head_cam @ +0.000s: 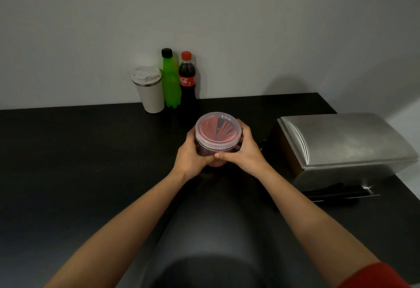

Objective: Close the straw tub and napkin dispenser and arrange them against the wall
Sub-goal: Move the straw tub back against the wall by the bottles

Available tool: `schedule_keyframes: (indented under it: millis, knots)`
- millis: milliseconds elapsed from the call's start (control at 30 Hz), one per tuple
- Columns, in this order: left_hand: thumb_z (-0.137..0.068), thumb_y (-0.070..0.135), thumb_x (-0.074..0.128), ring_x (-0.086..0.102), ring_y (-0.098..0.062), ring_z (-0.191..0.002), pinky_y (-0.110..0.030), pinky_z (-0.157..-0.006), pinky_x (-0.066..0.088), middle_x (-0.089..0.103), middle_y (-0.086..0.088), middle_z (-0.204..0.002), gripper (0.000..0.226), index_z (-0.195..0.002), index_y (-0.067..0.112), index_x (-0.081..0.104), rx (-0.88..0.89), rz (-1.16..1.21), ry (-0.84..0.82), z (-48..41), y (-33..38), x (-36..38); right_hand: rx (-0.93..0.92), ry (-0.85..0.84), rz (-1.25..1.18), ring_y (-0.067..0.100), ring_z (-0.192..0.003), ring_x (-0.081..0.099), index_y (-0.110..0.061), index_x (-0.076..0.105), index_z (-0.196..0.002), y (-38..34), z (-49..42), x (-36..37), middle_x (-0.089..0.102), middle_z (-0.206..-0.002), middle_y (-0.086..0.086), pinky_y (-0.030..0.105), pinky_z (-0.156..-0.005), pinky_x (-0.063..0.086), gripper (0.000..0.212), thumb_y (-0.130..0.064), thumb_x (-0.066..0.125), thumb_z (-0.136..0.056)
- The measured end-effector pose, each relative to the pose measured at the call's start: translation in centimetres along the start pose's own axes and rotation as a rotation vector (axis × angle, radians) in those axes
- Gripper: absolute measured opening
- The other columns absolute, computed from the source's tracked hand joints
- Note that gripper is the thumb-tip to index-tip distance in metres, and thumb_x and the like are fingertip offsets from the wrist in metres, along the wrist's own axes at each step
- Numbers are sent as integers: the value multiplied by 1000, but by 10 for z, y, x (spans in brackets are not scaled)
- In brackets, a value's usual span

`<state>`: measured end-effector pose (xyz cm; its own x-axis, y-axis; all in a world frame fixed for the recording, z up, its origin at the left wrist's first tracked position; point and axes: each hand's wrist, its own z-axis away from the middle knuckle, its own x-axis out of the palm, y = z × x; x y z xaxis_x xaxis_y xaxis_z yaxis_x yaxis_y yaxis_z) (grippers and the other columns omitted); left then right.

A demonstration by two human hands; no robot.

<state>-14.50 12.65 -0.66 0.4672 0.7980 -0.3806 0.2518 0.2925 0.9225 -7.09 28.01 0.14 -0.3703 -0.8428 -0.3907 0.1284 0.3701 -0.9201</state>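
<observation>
- Straw tub (218, 134): clear round plastic tub, red straws visible through its clear lid (218, 128). Lid sits on the rim; full seal all round cannot be confirmed.
- Tub position: on the black counter (91, 162), roughly centre of view, well apart from the wall (204, 26). Whether its base rests on the counter is hidden by the hands.
- Left hand (193, 156): wrapped around the tub's side from 9 o'clock, fingers curled on the wall below the lid, thumb at the near side.
- Right hand (246, 149): wrapped around the tub from 3 o'clock, fingers along the far rim, thumb at 6 o'clock touching the left thumb.
- Napkin dispenser (345, 144): brushed metal box at 3 o'clock of the tub, near the counter's right edge, apart from the tub. Domed lid appears down. Dark items lie on the counter at its near side, at 6 o'clock; too dim to identify.
- At 11 to 12 o'clock of the tub, standing against the wall in a row, left to right: white travel cup (148, 90) with lid, green bottle (171, 78) with black cap, cola bottle (187, 81) with red cap. All upright, just beside one another.
- Red sleeve (372, 276) visible at lower right.
</observation>
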Motion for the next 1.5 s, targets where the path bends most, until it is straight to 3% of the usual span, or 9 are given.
schedule_keyframes:
  millis: [100,233,433,600,700,967,1100,1367,1500]
  knots:
    - [-65,26,83,49,-15,-121,-28,-97,41,53,-1,-134,88,-139,21,35,-7,-10,6,-11,-6,2,36,35,0,3,-122,37,-31,24,-142,8,-9,2,42,-143,-4,19,-91,37,100,-25,85,-62]
    - [-70,20,80,52,-19,-121,-25,-94,42,56,-4,-131,79,-137,19,39,-43,-15,7,-27,-17,6,83,98,-24,-2,-113,40,-30,32,-138,14,-24,5,48,-138,-6,6,-75,33,91,-29,84,-63]
    - [-73,23,77,54,-17,-118,-25,-91,42,57,-1,-130,74,-138,24,41,-83,31,19,-59,-21,12,103,177,-43,-1,-109,43,-31,37,-134,21,-50,11,51,-133,-6,6,-73,33,78,-28,80,-69]
    - [-73,18,77,54,-7,-108,-18,-83,41,58,1,-128,74,-138,24,42,-82,61,12,-90,-20,13,142,201,-111,5,-110,47,-29,37,-135,26,-77,13,51,-133,-3,11,-73,38,78,-28,79,-70]
    - [-74,18,77,57,-11,-109,-18,-85,44,59,-2,-127,72,-138,20,43,-38,58,18,-106,-22,13,164,232,-159,13,-116,51,-25,37,-137,29,-94,17,51,-134,1,16,-79,42,76,-21,77,-73]
    - [-75,12,75,59,-13,-105,-23,-89,47,62,-5,-123,71,-138,17,43,-6,35,33,-142,-26,16,100,299,-240,2,-111,46,-18,40,-136,28,-119,30,48,-135,-1,-3,-71,41,69,-11,72,-76]
    - [-75,14,76,58,-8,-100,-20,-86,46,61,-4,-123,74,-140,19,41,-10,25,41,-159,-29,20,89,305,-254,-5,-100,49,-17,43,-135,26,-135,27,50,-129,-2,-4,-72,39,66,-8,70,-76]
    - [-75,13,75,59,-10,-100,-21,-85,46,61,-5,-123,72,-139,20,42,-16,46,50,-187,-31,24,124,320,-208,2,-108,47,-17,39,-138,26,-163,21,50,-133,1,-6,-67,38,70,-6,69,-75]
    - [-75,13,75,59,-11,-101,-23,-86,47,61,-5,-123,71,-138,19,43,-6,48,43,-195,-33,24,128,324,-213,2,-108,46,-20,39,-138,26,-169,21,51,-131,-2,1,-72,38,70,-8,69,-76]
